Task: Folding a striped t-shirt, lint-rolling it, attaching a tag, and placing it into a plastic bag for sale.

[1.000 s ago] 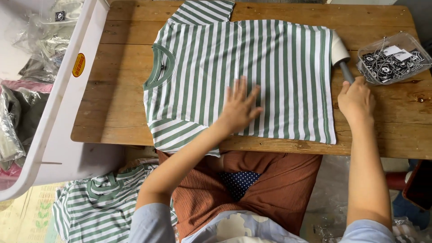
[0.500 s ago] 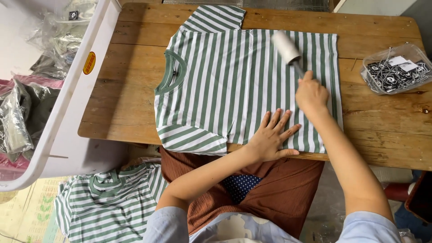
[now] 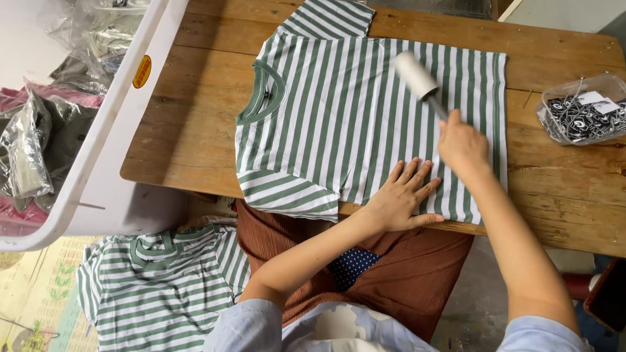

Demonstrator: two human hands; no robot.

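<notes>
Moved further toward the collar since half a second ago: white lint roller (image 3: 417, 74), now lying near the middle of the green-and-white striped t-shirt (image 3: 339, 111) instead of close to its hem. Right hand (image 3: 462, 145) closed in a fist around the roller's handle, knuckles up, roller head pressed on the fabric and angled up and to the left. Left hand (image 3: 401, 195) little changed, open and flat, fingers spread, palm down on the shirt's lower edge at the near rim of the wooden table (image 3: 195, 124), just beside the right hand. Shirt spread flat with collar to the left, one sleeve folded over near the table's front edge, the other pointing to the far edge. Clear plastic tray (image 3: 551, 120) of black-and-white tags on the table at the right, well apart from the hands. White plastic bin (image 3: 98, 163) at the left, beside the table, holding bagged garments. Second striped t-shirt (image 3: 163, 280) lying lower down at the left, beside the person's knees. Rust-brown garment (image 3: 417, 274) across the lap, partly hidden by both forearms.
</notes>
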